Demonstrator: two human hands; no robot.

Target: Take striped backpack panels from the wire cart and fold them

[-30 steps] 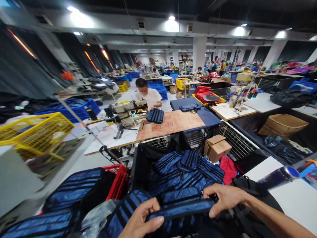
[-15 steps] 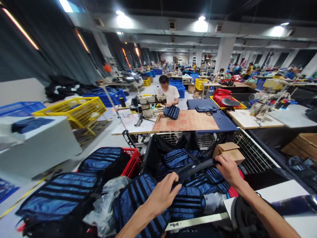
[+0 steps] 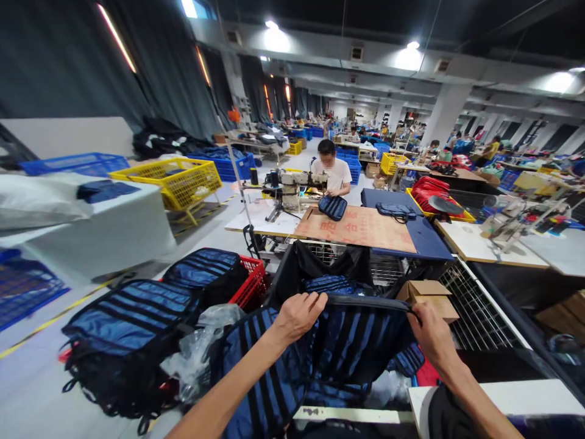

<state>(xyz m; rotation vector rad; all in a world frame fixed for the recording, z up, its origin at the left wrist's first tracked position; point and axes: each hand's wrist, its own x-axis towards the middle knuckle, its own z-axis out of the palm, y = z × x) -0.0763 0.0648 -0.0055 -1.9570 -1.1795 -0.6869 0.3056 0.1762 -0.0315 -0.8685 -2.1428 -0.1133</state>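
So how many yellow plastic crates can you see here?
3: one yellow plastic crate on the left by the white table, one far back, one behind the seated worker. More may be hidden.

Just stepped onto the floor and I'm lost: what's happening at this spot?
A person holds up a blue striped bag piece by its top edge, left hand and right hand gripping either end, over a bin of similar pieces. More lie stacked on a red crate to the left. Beyond, another person sits at a sewing machine.
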